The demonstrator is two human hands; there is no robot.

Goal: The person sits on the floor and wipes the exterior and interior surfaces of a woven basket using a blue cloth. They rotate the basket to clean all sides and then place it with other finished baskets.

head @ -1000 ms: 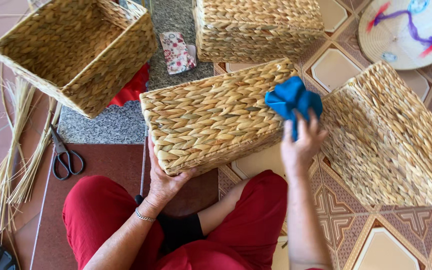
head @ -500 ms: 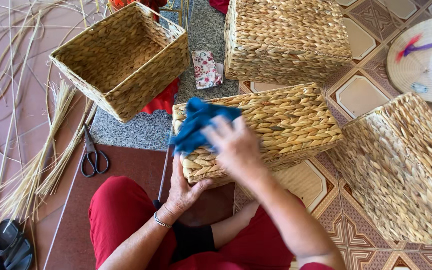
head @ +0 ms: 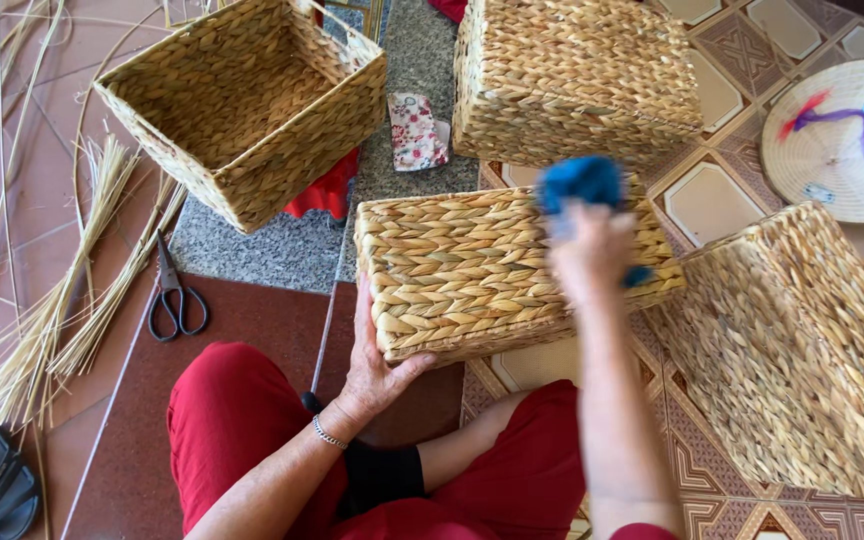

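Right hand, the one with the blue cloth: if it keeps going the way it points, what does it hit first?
The right hand points up-frame with the blue cloth over the held basket. Going straight on, it likely meets the overturned basket behind first; motion blur and depth leave this uncertain.

a small floral pouch-like packet (head: 415, 131), white with red print, lies between two baskets.
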